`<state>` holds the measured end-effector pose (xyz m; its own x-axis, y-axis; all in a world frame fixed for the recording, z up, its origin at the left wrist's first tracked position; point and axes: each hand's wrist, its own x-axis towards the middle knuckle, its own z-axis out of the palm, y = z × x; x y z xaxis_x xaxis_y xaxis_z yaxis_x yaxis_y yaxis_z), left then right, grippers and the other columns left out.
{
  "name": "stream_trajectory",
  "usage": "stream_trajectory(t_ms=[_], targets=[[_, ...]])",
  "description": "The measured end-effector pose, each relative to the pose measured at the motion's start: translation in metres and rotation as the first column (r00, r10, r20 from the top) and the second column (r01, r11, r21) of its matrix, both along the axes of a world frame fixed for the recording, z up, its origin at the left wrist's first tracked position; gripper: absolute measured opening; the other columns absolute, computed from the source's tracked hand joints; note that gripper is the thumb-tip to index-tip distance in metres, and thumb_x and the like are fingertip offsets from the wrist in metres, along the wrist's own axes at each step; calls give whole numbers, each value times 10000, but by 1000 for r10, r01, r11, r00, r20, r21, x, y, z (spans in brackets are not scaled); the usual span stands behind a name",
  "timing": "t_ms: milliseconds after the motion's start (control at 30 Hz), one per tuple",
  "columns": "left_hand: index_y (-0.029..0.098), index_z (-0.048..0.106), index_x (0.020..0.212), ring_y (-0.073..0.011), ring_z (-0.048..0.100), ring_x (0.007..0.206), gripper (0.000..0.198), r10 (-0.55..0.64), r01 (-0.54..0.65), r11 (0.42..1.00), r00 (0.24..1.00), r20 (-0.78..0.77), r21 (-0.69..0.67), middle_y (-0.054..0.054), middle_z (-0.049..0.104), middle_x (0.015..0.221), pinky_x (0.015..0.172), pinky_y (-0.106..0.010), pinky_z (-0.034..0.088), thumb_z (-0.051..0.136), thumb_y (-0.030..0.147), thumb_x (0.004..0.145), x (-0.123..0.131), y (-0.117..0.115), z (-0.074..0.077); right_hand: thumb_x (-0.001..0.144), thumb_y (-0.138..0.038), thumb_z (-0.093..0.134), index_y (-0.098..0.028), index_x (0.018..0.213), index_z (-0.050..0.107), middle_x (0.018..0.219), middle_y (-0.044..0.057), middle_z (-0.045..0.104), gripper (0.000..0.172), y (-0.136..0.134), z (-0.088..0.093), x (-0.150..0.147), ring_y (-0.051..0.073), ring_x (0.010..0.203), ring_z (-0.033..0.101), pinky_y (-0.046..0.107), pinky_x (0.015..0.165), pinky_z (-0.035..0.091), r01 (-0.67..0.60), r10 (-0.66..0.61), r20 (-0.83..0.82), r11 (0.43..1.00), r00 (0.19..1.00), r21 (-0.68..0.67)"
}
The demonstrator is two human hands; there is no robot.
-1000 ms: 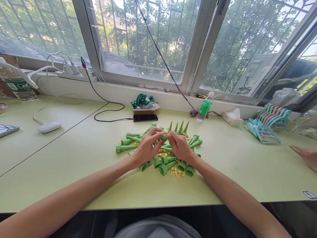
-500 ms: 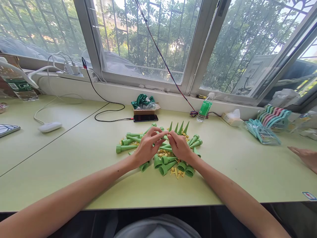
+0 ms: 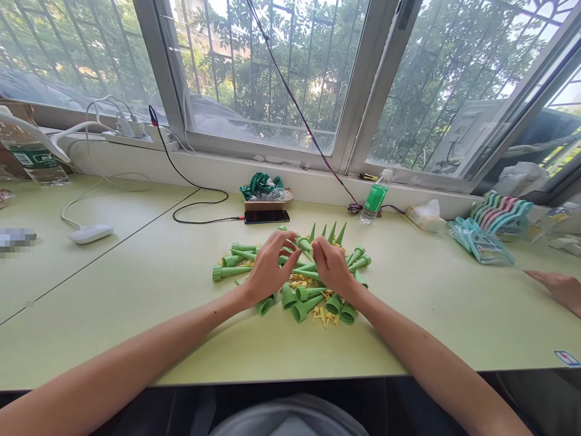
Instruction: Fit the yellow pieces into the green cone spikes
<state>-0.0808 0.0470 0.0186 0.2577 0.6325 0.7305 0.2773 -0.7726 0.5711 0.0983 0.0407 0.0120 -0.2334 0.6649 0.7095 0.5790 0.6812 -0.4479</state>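
A green plastic cone spike (image 3: 304, 244) is held up by the fingertips of my left hand (image 3: 273, 263), above the pile. My right hand (image 3: 333, 266) is closed in a pinch beside its end; what lies between those fingers is hidden. Below and around both hands lie several more green cone spikes (image 3: 305, 307) with hollow threaded caps. Small yellow plastic nozzles (image 3: 323, 316) are scattered among them. At the back of the pile, several green spikes (image 3: 332, 233) stand with their points up.
Behind the pile lie a phone (image 3: 267, 216) on a cable and a small cardboard box (image 3: 263, 206). A water bottle (image 3: 376, 197), a tissue box (image 3: 425, 218) and bagged blue plastic items (image 3: 481, 242) stand to the right. Another person's hand (image 3: 556, 287) rests at the far right.
My hands have moved slightly apart. The green spike between them now shows more clearly, its cap end turned up near my left fingertips.
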Motion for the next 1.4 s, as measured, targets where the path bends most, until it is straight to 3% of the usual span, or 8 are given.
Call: stream_trajectory(t_ms=[67,200,333,567,900,1133,1400], targets=[[178,569,980,-126,628,759,180,15,-11,995,999,36,-101,-38,609,931,680,-257,547,545,353,942,0,0,4,1032,-302,322,-213,799,414,606,-37,431,266,-1,1,0,106,505,369,241,541,278,14,-13,-9,1000,1000,24],[156,583,682,-128,546,603,460,28,-36,983,999,-47,-178,-6,590,630,615,-262,450,415,461,983,-2,1,9,1025,-283,334,-211,802,424,620,-37,413,251,-2,2,0,104,513,341,236,542,290,-20,19,9,998,1000,60],[149,610,530,-123,532,552,639,-2,-28,974,991,-131,-226,-8,585,533,661,-271,419,357,516,989,-3,1,9,1027,-291,343,-211,794,416,640,-33,406,257,-2,0,0,104,527,323,235,541,294,-63,62,15,994,998,86],[143,632,544,-130,549,517,635,-56,20,935,994,-93,-353,-17,589,500,548,-246,396,407,574,952,-3,1,7,1029,-318,345,-214,797,421,651,-27,418,265,-2,-3,-1,112,547,336,240,555,307,-101,99,28,994,995,51],[140,603,626,-121,512,553,541,-170,129,901,984,-62,-413,-4,548,564,534,-237,373,467,567,929,-4,-1,14,1000,-258,363,-207,800,441,651,-32,409,221,-3,2,0,108,557,335,226,563,314,-124,123,10,991,992,43],[146,568,618,-104,466,544,515,-147,114,907,988,-52,-406,12,517,570,529,-231,358,492,560,916,-4,-4,19,1023,-294,357,-201,822,472,658,-22,461,250,-4,2,0,103,550,359,228,558,316,-129,129,6,991,992,17],[157,519,655,-104,428,577,437,-92,61,940,993,-76,-334,29,470,597,531,-231,340,579,528,879,-4,-3,17,1029,-313,343,-208,800,441,611,-44,403,271,-2,1,1,100,512,324,230,528,277,-128,128,15,992,992,15]])
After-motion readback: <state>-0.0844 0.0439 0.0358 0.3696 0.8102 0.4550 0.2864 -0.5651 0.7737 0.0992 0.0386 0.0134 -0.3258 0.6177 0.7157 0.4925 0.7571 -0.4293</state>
